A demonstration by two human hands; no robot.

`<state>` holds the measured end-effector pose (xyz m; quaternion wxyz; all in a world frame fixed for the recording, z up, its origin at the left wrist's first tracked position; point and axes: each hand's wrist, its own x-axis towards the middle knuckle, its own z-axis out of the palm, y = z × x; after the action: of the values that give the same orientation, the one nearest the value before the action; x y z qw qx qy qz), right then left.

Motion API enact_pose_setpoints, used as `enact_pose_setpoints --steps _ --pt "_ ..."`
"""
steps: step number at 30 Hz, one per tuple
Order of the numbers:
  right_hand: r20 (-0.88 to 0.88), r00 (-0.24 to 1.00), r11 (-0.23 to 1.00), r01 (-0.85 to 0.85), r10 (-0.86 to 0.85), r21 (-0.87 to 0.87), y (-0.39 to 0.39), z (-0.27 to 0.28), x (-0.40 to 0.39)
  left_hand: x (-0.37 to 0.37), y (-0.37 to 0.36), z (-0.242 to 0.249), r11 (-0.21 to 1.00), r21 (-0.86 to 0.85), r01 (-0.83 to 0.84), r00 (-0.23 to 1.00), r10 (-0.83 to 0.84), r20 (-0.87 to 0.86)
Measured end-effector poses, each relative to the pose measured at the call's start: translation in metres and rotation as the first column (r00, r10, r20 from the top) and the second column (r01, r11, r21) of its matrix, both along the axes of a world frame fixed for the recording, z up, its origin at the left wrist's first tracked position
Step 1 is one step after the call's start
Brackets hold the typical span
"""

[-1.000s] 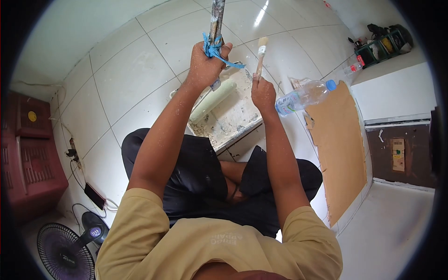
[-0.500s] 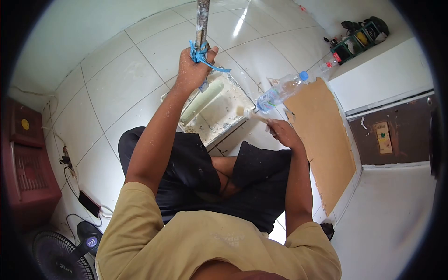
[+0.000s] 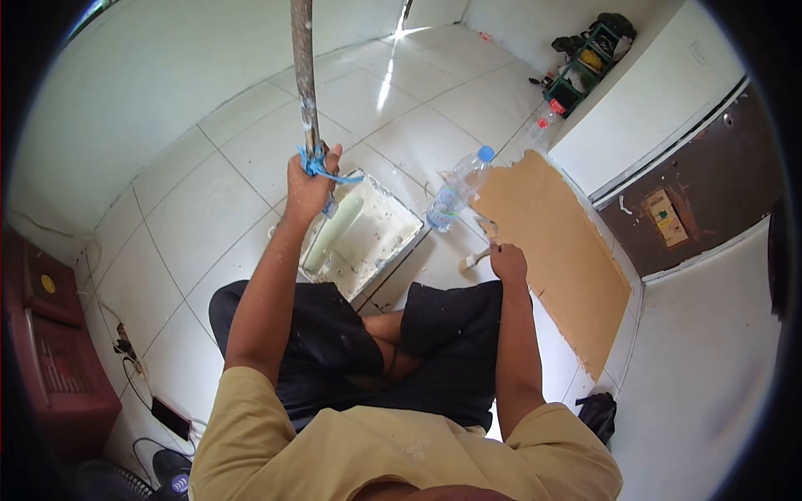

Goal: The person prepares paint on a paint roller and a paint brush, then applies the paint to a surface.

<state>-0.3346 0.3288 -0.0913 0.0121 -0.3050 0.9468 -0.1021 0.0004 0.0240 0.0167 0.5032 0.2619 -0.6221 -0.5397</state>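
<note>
My left hand (image 3: 309, 185) is wrapped round the long, paint-spattered pole (image 3: 304, 75) of a paint roller, where a blue strip (image 3: 322, 164) is tied. The pale roller sleeve (image 3: 334, 232) lies in a white paint tray (image 3: 386, 265) on the floor in front of my crossed legs. In my right hand (image 3: 510, 264) is a paintbrush (image 3: 473, 260), its pale bristles pointing left, to the right of the tray and above the floor. A clear plastic bottle (image 3: 458, 192) with a blue cap stands between the tray and a brown board.
The brown board (image 3: 555, 250) lies on the tiles at my right. A red-capped bottle (image 3: 547, 119) and a green rack (image 3: 585, 71) sit farther back. A phone (image 3: 171, 417), cables, a fan (image 3: 117, 480) and a maroon plastic cabinet (image 3: 63, 334) are at my left.
My right hand has drawn the paintbrush away from the tray's right edge, toward me and the board. My left hand keeps its hold on the pole. The camera view has shifted.
</note>
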Motion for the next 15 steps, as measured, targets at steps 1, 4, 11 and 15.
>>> enact_pose_setpoints --steps 1,4,11,15 --pt "0.045 0.998 0.996 0.031 -0.035 0.086 0.003 -0.001 -0.008 -0.002 -0.002 -0.004 1.0 0.006 -0.009 1.0 0.009 0.023" --pt "0.047 0.99 0.987 0.129 -0.133 0.093 0.012 -0.013 -0.019 -0.006 -0.005 -0.019 1.0 -0.016 -0.012 0.999 0.013 0.04" --pt "-0.153 0.987 0.988 0.074 -0.052 0.139 0.009 0.005 0.025 -0.018 0.012 -0.014 0.999 -0.041 0.015 0.983 -0.008 0.185" --pt "-0.098 0.972 0.95 -0.23 0.214 -0.211 0.006 0.017 0.041 -0.024 0.018 -0.021 0.971 -0.216 0.105 0.969 -0.051 0.243"
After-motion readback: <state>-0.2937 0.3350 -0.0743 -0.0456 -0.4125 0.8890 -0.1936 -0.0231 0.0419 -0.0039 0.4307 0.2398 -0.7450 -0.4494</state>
